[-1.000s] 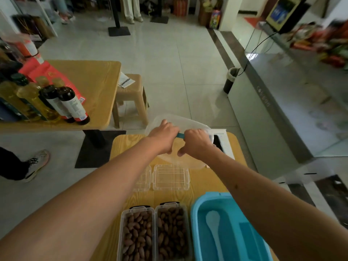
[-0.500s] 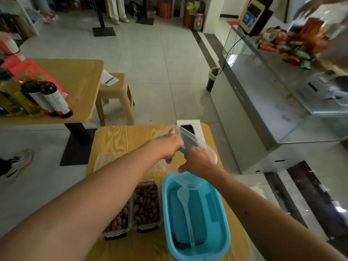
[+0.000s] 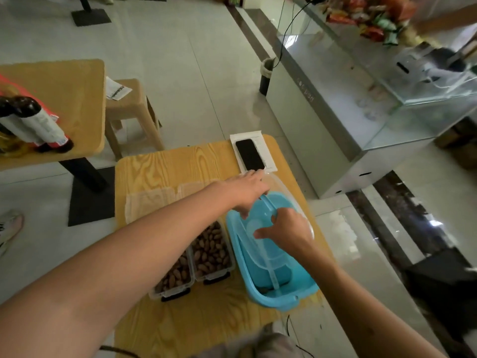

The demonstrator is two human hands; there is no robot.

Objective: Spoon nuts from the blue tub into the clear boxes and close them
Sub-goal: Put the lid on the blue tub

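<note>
Both hands, left hand and right hand, grip a clear lid over the blue tub at lower centre; two nut-filled clear boxes apparently need closing next.

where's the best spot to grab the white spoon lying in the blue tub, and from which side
Grip the spoon by its long handle, near the end nearest the person, coming from above. It lies flat along the blue tub floor, bowl end toward the right hand; the tub walls block a sideways approach, so a top-down pinch looks easiest.
</note>
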